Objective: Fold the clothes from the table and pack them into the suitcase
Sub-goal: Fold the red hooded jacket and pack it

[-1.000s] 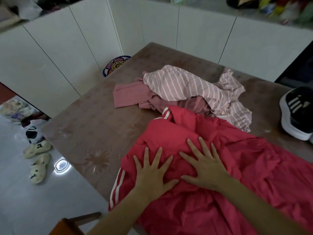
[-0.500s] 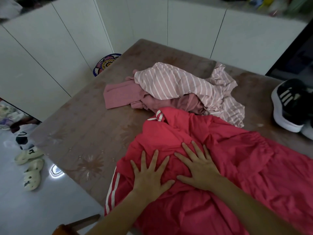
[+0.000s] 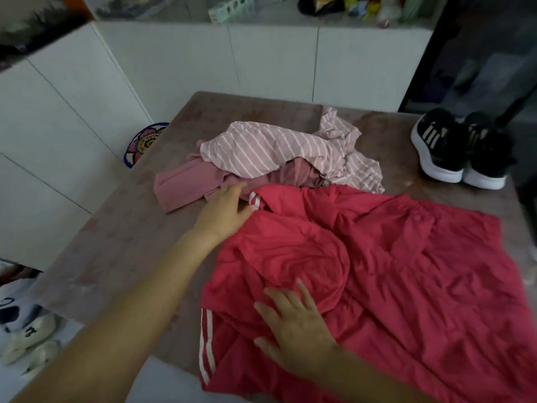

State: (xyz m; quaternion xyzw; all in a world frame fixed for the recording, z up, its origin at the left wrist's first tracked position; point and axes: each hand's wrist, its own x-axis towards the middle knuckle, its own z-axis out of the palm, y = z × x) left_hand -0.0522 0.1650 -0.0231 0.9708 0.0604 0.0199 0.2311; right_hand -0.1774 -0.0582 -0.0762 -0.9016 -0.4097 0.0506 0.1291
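Observation:
A crumpled red garment (image 3: 392,271) with white stripes covers the near right part of the brown table (image 3: 122,228). My right hand (image 3: 293,324) lies flat on it near the front edge, fingers spread. My left hand (image 3: 226,207) is stretched forward at the garment's far striped cuff (image 3: 255,200), fingers straight, thumb touching the red cloth. Behind lie a pink-and-white striped garment (image 3: 270,152) and, partly under it, a plain pink garment (image 3: 186,187). No suitcase is in view.
A pair of black sneakers (image 3: 462,149) with white soles stands at the table's far right. White cabinets (image 3: 72,117) run along the left and back. Pale slippers (image 3: 26,341) lie on the floor at the lower left, and a colourful round mat (image 3: 142,144) lies past the table's left edge.
My left hand has left its flat spot beside the right hand and moved forward to the red garment's striped cuff. The right hand has slid nearer to the front edge. The view has tilted up.

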